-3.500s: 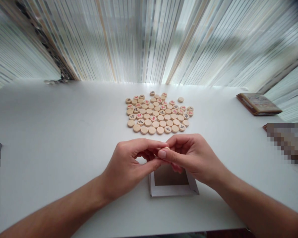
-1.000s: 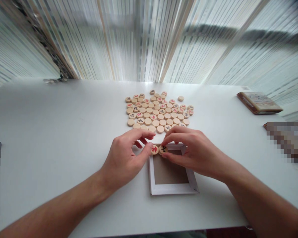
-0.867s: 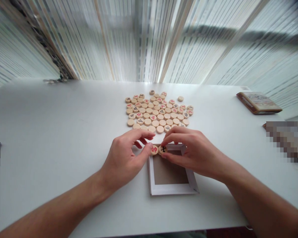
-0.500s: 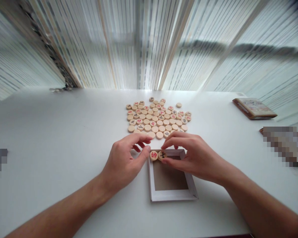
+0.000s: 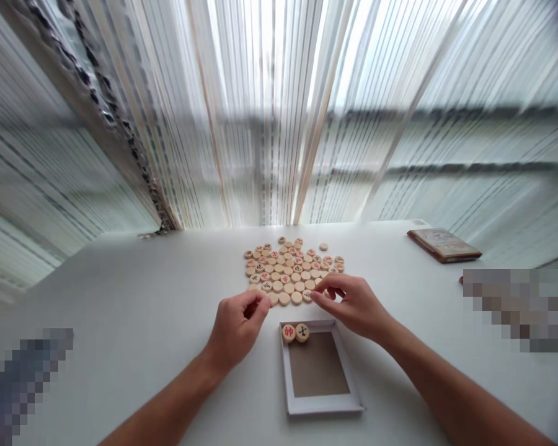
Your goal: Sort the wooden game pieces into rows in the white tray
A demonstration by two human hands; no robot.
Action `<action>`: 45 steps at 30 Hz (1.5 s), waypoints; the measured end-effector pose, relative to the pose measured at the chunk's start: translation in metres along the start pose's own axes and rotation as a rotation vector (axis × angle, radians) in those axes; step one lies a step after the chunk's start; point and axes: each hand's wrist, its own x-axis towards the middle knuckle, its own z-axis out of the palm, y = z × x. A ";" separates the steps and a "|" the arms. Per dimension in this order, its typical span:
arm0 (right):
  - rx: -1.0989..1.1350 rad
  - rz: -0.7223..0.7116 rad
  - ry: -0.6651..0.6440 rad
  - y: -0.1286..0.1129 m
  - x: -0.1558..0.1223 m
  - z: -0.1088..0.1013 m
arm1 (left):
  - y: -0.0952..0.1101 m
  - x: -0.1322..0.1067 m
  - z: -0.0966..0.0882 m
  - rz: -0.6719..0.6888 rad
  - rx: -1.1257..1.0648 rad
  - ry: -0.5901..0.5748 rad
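Observation:
Round wooden Chinese chess pieces (image 5: 289, 288) lie in a close cluster on the white table, some blank side up, others showing red or black characters. At the cluster's near left edge, my left hand (image 5: 239, 325) has thumb and index finger pinched at a blank piece (image 5: 273, 298). My right hand (image 5: 353, 303) reaches the near right edge, its thumb and index finger closed at a piece with a black character (image 5: 307, 295). Below both hands is a shallow white box (image 5: 325, 406) with a brown bottom. In its far left corner sit a red-marked piece (image 5: 288, 333) and a black-marked piece (image 5: 302, 332), side by side.
A flat picture-covered box (image 5: 444, 244) lies at the far right of the table (image 5: 167, 291). Pixelated areas hide things at the left and right edges. One blank piece (image 5: 323, 246) lies apart behind the cluster. Striped string curtains (image 5: 270, 124) hang along the back.
Both hands have left the white box and moved forward to the cluster's near edge. My right hand has let go of the black-marked piece in the box. The view has tilted up.

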 end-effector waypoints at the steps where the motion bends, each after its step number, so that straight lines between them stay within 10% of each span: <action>1: -0.005 0.011 0.024 0.004 0.002 0.000 | -0.001 0.001 0.000 0.004 0.005 0.007; 22: -0.043 0.067 0.195 0.035 0.010 0.005 | 0.007 0.032 0.000 0.044 0.128 0.023; 31: -0.080 0.117 0.152 0.037 0.018 0.007 | -0.023 0.041 0.004 0.081 0.236 0.161; 39: -0.221 0.162 -0.001 0.023 0.091 0.004 | -0.036 0.044 -0.001 0.068 0.259 0.147; 45: -0.299 0.089 -0.209 0.007 0.152 0.048 | -0.036 0.045 0.002 0.066 0.274 0.127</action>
